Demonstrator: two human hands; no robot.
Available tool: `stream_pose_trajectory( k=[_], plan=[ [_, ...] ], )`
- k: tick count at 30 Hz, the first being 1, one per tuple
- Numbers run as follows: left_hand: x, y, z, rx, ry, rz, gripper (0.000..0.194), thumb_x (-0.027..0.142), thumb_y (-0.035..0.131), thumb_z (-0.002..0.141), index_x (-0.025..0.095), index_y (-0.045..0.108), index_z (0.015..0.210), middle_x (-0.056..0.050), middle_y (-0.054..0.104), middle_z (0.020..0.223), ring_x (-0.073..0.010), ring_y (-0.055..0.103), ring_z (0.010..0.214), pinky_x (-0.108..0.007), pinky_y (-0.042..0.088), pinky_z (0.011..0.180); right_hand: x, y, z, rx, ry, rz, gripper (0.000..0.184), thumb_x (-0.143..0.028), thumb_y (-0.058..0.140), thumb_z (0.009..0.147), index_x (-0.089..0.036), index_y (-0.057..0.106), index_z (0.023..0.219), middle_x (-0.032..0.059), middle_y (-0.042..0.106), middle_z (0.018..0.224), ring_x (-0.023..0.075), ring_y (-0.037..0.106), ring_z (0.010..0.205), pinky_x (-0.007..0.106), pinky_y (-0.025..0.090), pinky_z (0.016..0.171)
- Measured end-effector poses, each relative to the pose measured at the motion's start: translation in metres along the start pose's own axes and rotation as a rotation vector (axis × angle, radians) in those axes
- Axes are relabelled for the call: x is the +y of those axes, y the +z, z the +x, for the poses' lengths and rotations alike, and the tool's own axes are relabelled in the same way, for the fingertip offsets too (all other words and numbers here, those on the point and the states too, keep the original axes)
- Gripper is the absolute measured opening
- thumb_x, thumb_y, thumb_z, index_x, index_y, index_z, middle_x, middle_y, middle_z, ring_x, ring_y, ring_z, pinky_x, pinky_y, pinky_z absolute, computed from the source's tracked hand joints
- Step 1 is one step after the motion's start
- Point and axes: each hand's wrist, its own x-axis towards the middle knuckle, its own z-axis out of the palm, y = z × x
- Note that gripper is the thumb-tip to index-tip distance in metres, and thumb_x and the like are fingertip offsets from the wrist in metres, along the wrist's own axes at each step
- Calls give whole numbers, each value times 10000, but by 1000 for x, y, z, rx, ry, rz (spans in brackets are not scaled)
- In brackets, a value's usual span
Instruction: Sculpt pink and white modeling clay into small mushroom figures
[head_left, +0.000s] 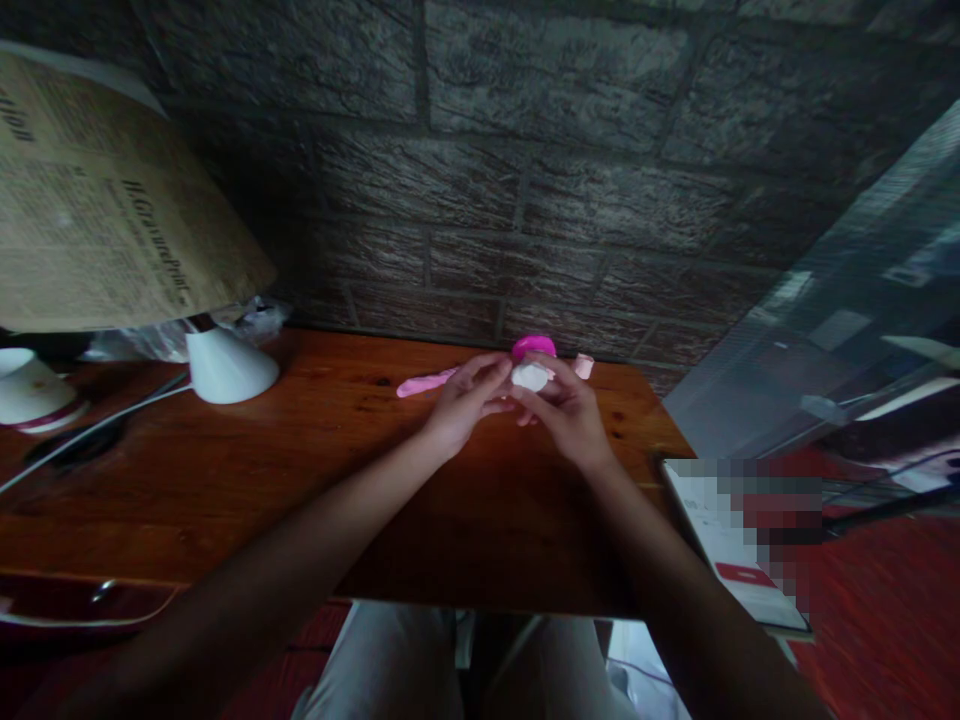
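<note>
A small white lump (529,376), rounded and uneven at its edge, is held above the wooden table between my two hands. My right hand (571,410) pinches it from the right with thumb and fingers. From the left, my left hand (472,398) has its fingers curled and its fingertips against the lump's edge. Just behind the lump shows a bright magenta round thing (534,347), partly covered by my hands. To the left, a long pink strip-like piece (421,384) lies flat on the table. A small pale pink piece (584,366) stands beyond my right hand.
A lamp with a newsprint shade (112,210) and white base (229,365) stands at the left of the wooden table (300,500), beside a white cup (34,390). The brick wall (480,180) borders the back. A white box-like thing (720,540) is at the right edge.
</note>
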Motion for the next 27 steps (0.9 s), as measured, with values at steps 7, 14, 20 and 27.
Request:
stream_pose_trajectory(
  k=[7, 14, 20, 27],
  plan=[
    [0, -6, -1, -236, 71, 85, 464, 372, 803, 751, 210, 700, 1173, -101, 719, 1151, -159, 706, 737, -324, 599, 693, -1, 1, 0, -51, 11, 61, 488, -391, 785, 789, -299, 589, 1226, -39, 684, 798, 97, 617, 522, 236, 534, 479],
    [-2, -7, 1, -126, 88, 89, 456, 400, 831, 705, 189, 759, 1103, -102, 758, 1052, -167, 706, 748, -303, 604, 659, -8, -1, -1, -119, 24, 47, 538, -418, 766, 806, -290, 573, 1292, -27, 697, 811, 97, 629, 558, 226, 525, 509],
    [4, 0, -5, -48, 109, 171, 409, 406, 834, 691, 195, 782, 1038, -99, 763, 1044, -202, 719, 835, -268, 599, 616, -12, -2, -2, -84, 83, 6, 518, -575, 611, 884, -266, 596, 1300, -45, 633, 626, 112, 599, 478, 258, 503, 498],
    [7, -2, -4, -120, 69, 193, 520, 464, 805, 712, 209, 739, 1161, -110, 742, 1138, -205, 732, 812, -266, 597, 591, -10, -1, -1, -101, 105, 16, 580, -597, 589, 890, -256, 539, 1357, -55, 629, 580, 123, 628, 489, 242, 494, 494]
  ],
)
